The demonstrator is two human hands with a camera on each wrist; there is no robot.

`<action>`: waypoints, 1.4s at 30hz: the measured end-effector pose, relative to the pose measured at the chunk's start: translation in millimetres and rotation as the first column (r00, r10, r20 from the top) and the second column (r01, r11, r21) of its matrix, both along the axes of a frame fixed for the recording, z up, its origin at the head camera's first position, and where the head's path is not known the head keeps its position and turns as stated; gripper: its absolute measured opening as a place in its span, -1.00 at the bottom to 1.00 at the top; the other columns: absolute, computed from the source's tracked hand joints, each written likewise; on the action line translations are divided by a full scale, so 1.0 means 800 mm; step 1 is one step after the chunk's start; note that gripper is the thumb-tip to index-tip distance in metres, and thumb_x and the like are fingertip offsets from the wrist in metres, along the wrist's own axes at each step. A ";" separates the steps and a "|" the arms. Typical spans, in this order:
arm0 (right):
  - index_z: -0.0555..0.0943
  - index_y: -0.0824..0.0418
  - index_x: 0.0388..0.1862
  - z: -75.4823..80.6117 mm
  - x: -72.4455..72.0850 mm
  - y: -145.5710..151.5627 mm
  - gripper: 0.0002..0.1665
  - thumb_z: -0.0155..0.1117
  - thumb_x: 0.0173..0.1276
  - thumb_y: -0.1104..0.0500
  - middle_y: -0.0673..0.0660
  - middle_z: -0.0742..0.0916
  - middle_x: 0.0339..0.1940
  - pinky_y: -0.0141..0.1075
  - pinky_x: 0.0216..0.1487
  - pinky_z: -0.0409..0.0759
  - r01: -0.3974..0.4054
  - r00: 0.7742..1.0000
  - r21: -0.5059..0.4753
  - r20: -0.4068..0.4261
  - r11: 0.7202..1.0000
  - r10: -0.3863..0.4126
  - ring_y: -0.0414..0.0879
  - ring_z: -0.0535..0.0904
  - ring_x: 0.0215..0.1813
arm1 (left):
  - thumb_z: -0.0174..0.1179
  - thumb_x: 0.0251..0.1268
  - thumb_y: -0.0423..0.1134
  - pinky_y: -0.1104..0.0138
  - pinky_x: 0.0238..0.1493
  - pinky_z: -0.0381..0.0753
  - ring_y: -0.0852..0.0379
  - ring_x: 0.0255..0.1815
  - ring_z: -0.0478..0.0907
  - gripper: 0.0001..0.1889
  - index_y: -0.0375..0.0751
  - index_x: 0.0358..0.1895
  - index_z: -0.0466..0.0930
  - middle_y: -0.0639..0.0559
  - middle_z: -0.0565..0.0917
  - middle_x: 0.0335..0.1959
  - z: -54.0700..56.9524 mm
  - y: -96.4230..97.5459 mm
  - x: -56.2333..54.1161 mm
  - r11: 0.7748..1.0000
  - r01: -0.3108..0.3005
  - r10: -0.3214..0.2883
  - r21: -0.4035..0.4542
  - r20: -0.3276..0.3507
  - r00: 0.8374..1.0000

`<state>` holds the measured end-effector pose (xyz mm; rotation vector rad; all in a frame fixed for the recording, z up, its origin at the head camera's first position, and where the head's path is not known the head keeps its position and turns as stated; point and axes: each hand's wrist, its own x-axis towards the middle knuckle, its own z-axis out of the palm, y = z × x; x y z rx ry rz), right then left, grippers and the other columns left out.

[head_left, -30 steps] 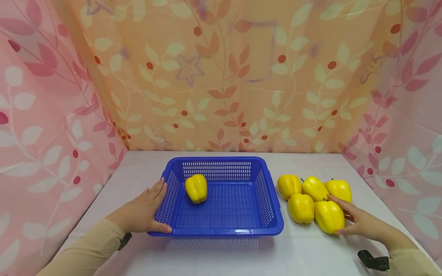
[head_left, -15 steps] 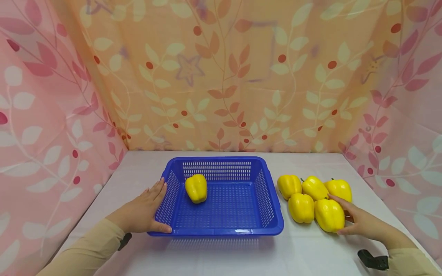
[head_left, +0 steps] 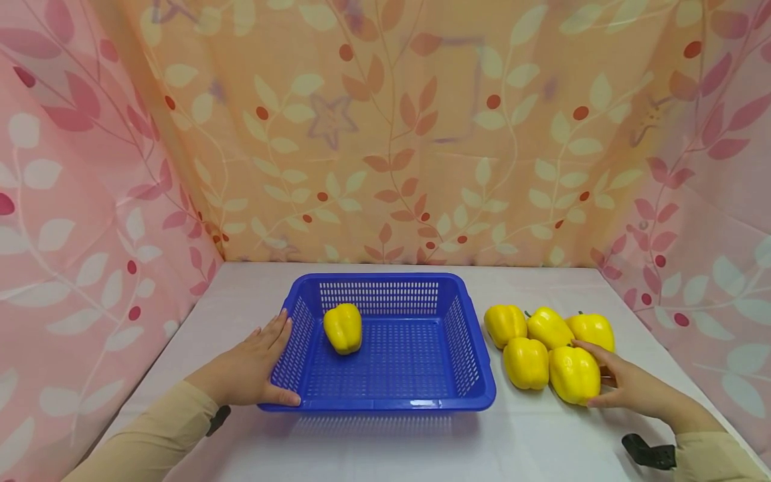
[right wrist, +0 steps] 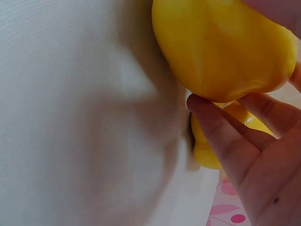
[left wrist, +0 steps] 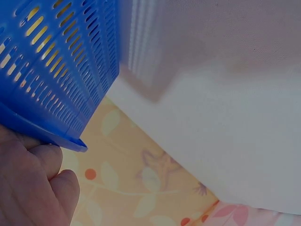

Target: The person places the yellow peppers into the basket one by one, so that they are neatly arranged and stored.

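Note:
A blue plastic basket [head_left: 385, 404] with slotted walls stands mid-table, and one yellow bell pepper [head_left: 343, 329] lies inside it, toward the left. My left hand [head_left: 255, 361] rests against the basket's left side, fingers straight along the rim and thumb on the front corner. Its fingertips lie just outside the rim in the left wrist view. To the right, my right hand [head_left: 632, 388] grips the nearest yellow bell pepper [right wrist: 221, 52] between thumb and fingers. Part of the fingers is hidden behind this pepper in the head view.
Several other yellow bell peppers cluster beside the gripped one, including a front-left pepper [head_left: 526, 363] and a back-right pepper [head_left: 593, 331]. The white tabletop [head_left: 385, 448] is bounded by a patterned orange curtain [head_left: 385, 167] behind and pink ones at both sides.
The pepper in my right hand has tipped slightly, its stem turning away and its lower edge rising a little. The left hand and basket have hardly moved.

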<state>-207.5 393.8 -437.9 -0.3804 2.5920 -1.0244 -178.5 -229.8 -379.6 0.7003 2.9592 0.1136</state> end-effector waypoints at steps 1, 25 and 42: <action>-0.02 0.20 0.43 0.001 0.000 0.000 0.20 0.49 -0.09 0.05 0.52 0.20 0.28 0.01 -0.06 0.55 -0.001 1.000 0.001 -0.005 1.000 0.001 0.36 0.37 0.10 | -0.10 -0.34 0.65 -0.10 0.33 -0.03 -0.25 0.43 -0.15 0.38 -0.49 0.38 -0.14 -0.35 -0.16 0.43 0.000 0.000 0.000 1.000 0.001 -0.001 0.001 0.001 1.000; 0.00 0.22 0.40 0.031 -0.002 0.011 0.10 0.45 0.00 0.10 0.50 0.25 0.26 -0.19 -0.10 0.60 -0.017 0.993 0.036 -0.116 0.999 0.021 0.27 0.47 0.03 | -0.07 -0.34 0.64 -0.10 0.33 -0.04 -0.26 0.42 -0.14 0.37 -0.50 0.38 -0.12 -0.36 -0.15 0.43 0.002 0.001 0.001 1.000 -0.002 0.002 -0.005 0.003 1.000; 0.06 0.14 0.41 0.066 -0.017 0.001 0.05 0.44 0.00 0.13 -0.30 0.30 0.13 -0.50 -0.14 0.53 -0.053 0.967 -0.006 -0.250 0.999 0.049 -0.57 0.37 -0.06 | -0.06 -0.34 0.64 -0.11 0.32 -0.03 -0.25 0.42 -0.14 0.37 -0.50 0.38 -0.12 -0.36 -0.16 0.43 0.004 0.002 0.000 1.000 -0.008 0.008 -0.008 0.006 1.000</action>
